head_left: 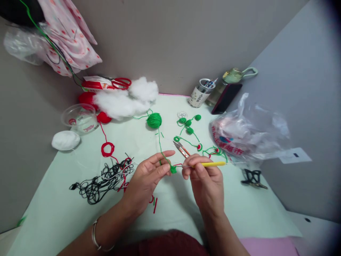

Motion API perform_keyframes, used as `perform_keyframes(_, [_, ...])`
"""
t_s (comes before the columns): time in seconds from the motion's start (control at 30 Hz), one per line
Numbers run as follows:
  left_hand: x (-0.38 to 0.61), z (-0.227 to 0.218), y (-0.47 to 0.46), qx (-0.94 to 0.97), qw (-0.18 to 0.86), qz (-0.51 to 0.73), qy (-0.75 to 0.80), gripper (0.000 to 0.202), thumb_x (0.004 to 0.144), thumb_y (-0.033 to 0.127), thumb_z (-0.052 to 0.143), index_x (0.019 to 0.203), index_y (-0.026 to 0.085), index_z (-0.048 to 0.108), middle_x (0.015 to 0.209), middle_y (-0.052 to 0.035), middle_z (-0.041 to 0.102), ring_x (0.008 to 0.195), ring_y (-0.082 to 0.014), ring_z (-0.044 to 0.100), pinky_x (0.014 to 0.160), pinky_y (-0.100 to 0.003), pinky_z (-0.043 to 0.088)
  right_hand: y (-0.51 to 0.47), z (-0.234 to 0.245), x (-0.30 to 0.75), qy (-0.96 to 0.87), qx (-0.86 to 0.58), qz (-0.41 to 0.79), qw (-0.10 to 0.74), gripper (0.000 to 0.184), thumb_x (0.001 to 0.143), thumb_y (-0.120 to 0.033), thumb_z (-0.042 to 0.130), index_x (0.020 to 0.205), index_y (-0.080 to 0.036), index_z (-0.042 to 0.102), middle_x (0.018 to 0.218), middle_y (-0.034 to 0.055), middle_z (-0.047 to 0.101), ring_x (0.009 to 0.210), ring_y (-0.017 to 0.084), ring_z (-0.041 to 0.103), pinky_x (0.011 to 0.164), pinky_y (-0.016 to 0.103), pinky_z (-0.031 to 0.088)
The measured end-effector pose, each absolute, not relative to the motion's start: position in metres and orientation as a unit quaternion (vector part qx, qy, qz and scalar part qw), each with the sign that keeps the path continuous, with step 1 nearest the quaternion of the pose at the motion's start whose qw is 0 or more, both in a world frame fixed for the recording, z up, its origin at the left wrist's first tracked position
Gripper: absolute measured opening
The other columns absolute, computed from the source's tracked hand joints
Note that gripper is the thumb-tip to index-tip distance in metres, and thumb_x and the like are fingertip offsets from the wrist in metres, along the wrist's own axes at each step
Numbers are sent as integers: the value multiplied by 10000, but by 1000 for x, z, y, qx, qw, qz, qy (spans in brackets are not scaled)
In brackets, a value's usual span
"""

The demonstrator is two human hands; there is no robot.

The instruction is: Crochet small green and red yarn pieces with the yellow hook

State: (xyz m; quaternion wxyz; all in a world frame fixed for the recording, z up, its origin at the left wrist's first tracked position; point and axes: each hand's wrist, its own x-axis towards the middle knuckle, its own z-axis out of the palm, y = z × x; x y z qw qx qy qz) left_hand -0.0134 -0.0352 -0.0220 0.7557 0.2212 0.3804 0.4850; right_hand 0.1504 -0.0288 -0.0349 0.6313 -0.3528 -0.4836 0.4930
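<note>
Gripping yellow hook [213, 164]: right hand [207, 179], thumb against fingers. Left hand [147, 174] pinches green piece [173, 169] at hook's tip, above worktop [239, 209]. Yarn [160, 138] runs from left hand to green ball [154, 121]. Snips [181, 149] lie just beyond right hand; black cord [93, 186] left of left hand.

The handle [213, 164] is smooth yellow plastic, the hook [185, 166] metal, the yarn ball [154, 121] matt, the bag [269, 122] glossy, crinkled plastic.
</note>
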Motion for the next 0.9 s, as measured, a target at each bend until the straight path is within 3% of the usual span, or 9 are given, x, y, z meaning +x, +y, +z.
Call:
perform_keyframes(0.3, [-11, -29, -38, 267, 714, 499, 412, 357, 877, 293, 808, 1233, 281, 785, 857, 25, 612, 842, -130, 586, 883, -289, 429, -30, -41, 148, -505, -372, 444, 640, 146, 1010, -284, 663, 964, -234, 792, 867, 33, 719, 664, 141, 668, 617, 297, 579])
perform_keyframes(0.7, [-10, -26, -38, 258, 719, 503, 404, 391, 861, 280, 827, 1247, 249, 773, 843, 28, 628, 824, -121, 595, 871, -284, 436, -29, -38, 149, -504, -370, 456, 634, 145, 1001, -303, 671, 948, -227, 782, 862, 39, 720, 663, 142, 667, 613, 292, 595])
perform_keyframes(0.9, [-7, -27, -37, 257, 725, 503, 393, 639, 803, 233, 878, 1403, 213, 662, 765, 55, 635, 753, -110, 605, 813, -274, 479, -31, -41, 147, -538, -372, 456, 604, 151, 1008, -306, 665, 991, -240, 799, 975, 76, 778, 799, 182, 706, 649, 307, 600])
